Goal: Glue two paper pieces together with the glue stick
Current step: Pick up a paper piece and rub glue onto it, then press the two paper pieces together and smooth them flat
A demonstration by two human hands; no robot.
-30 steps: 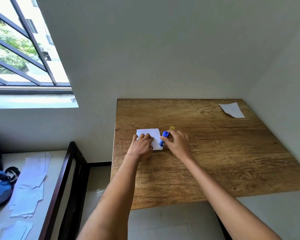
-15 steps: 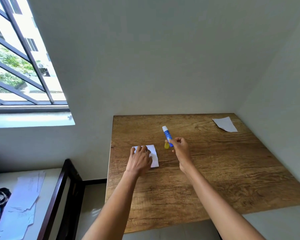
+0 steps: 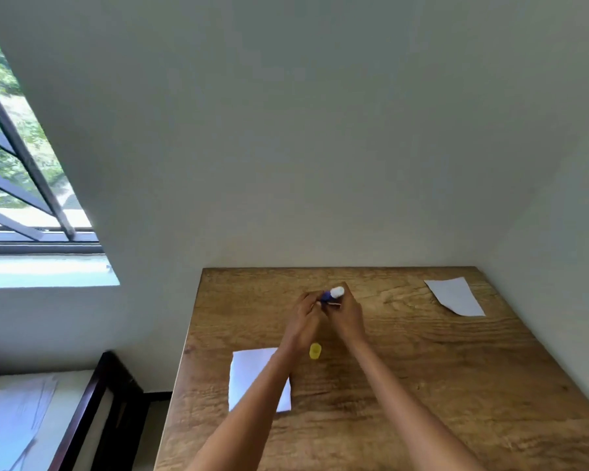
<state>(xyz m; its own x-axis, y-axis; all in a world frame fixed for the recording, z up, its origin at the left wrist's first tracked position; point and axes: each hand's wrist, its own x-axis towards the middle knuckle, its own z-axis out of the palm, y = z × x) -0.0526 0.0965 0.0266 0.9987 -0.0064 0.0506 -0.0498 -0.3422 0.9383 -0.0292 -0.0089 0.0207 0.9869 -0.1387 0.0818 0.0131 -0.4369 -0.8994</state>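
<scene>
Left hand: the left hand (image 3: 307, 309), raised at centre frame, curls its fingers round the blue end of the glue stick (image 3: 332, 295).
Right hand: the right hand (image 3: 346, 314) grips the same tube from the other side, its white end poking up between both hands.
Cap: a small yellow cylinder cap (image 3: 315, 351) stands on the desk (image 3: 456, 368), just below the hands.
Near paper: a flat white sheet (image 3: 249, 372) lies lower centre, partly under the left forearm.
Far paper: a second white piece (image 3: 454, 295) lies at the desk's upper right corner.
Desk: brown wood grain, matte, square-edged.
</scene>
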